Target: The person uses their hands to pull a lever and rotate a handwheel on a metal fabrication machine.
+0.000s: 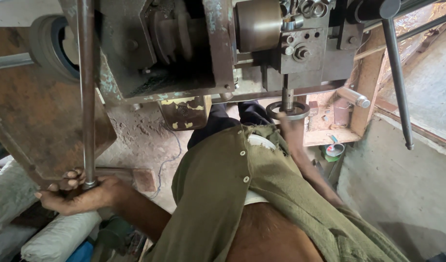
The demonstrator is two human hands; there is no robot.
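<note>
Overhead: a worn grey-green machine (184, 53) fills the top of the view, its upper part cut off by the frame edge.
Left hand: the left hand (80, 191) is wrapped tight around the bottom end of a long steel lever (87, 92), fingers curled over the knob at its tip.
Lever: it runs nearly straight up from the fist and leaves the view at the top edge, just beside the machine's left face.
Right hand: the right hand (292, 127) reaches up under the machine's vertical spindle (287, 94); it is blurred, so its grip cannot be told.
Ring: a dark metal ring (287, 110) sits around the spindle's foot, touching or just above the blurred fingers.
Room on the left: a rusty brown plate (34, 121) hangs close over the left fist; white sacks (58, 237) crowd below it.
Room on the right: a second dark handle bar (397, 82) slants down well apart from the right hand, with a bare concrete ledge (392, 179) beneath.
Hidden: the olive shirt (223, 194) covers the middle, and the right forearm is partly lost behind its torn edge.
Hard to make out: small items in the wooden box (329, 126) behind the spindle.
</note>
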